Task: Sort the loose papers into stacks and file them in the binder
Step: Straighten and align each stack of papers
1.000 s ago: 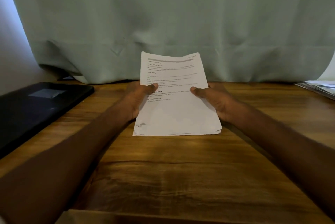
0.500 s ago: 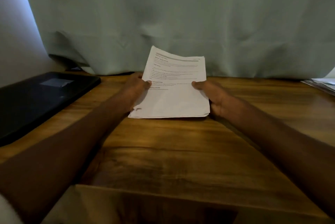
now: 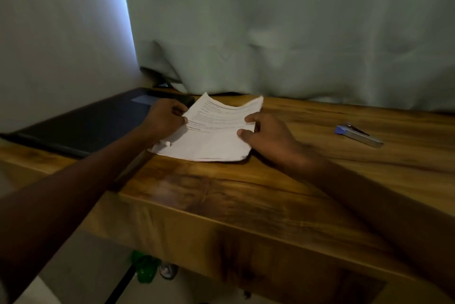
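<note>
Head view, left to right: a dark flat rectangular binder (image 3: 98,119) lies closed at about ten o'clock on the brown wooden table (image 3: 246,193), reaching toward the pale wall. Just right of it, the left hand (image 3: 165,120) grips the left edge of a white stack of printed paper sheets (image 3: 216,136), thumb on top and fingers curled over the edge. The stack sits near the table's middle, its near edge resting on the wood and its far end raised and bowed. Its long axis runs from about six o'clock up toward twelve, leaning slightly right, with the printed heading at the far end. The right hand (image 3: 268,137) pinches the right edge, thumb and forefinger on top of the sheet, the other fingers hidden beneath. At about three o'clock, well apart from the papers, a slim silver stapler with a blue end (image 3: 358,135) lies flat, blue end toward the stack. A pale green curtain (image 3: 295,33) hangs behind the table.
</note>
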